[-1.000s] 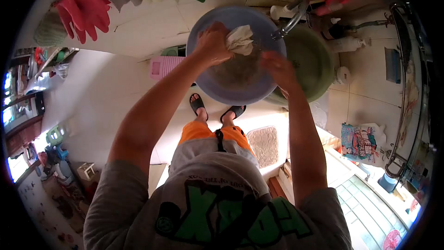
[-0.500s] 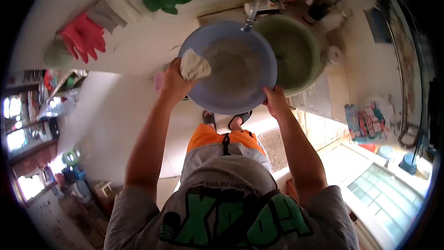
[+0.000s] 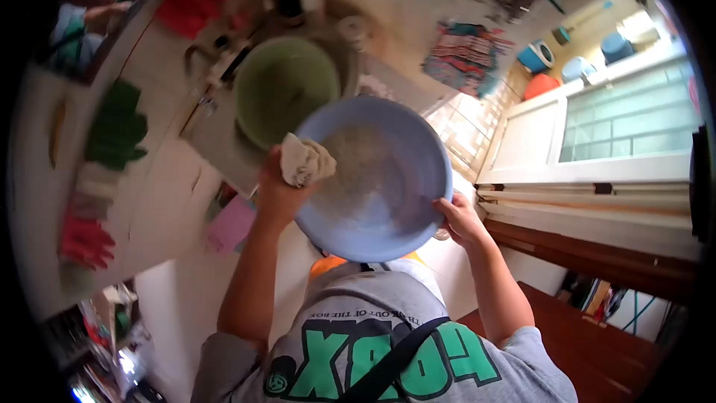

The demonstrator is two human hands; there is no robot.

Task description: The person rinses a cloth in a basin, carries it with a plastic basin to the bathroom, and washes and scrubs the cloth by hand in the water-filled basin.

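Observation:
Between my hands is a wide blue basin (image 3: 418, 149) with cloudy liquid in its bottom. My left hand (image 3: 277, 192) is closed at the basin's left side, with a crumpled off-white cloth (image 3: 307, 160) bunched in it above the rim. How its fingers meet the basin is partly hidden. On the opposite side my right hand (image 3: 464, 222) grips the rim, thumb on the inside. A green basin (image 3: 287, 89) stands in the sink area just beyond the blue one, under the tap (image 3: 195, 56).
A white-framed window (image 3: 544, 142) lies to the right. A patterned cloth (image 3: 466, 58) hangs on the far wall. Green gloves (image 3: 118, 125) and pink gloves (image 3: 86, 241) hang at left. Below my right arm is a brown wooden surface (image 3: 567, 351).
I have turned to the right, away from the sink. The blue basin has moved with me, off the sink's front and closer to my body. Both hands keep their hold.

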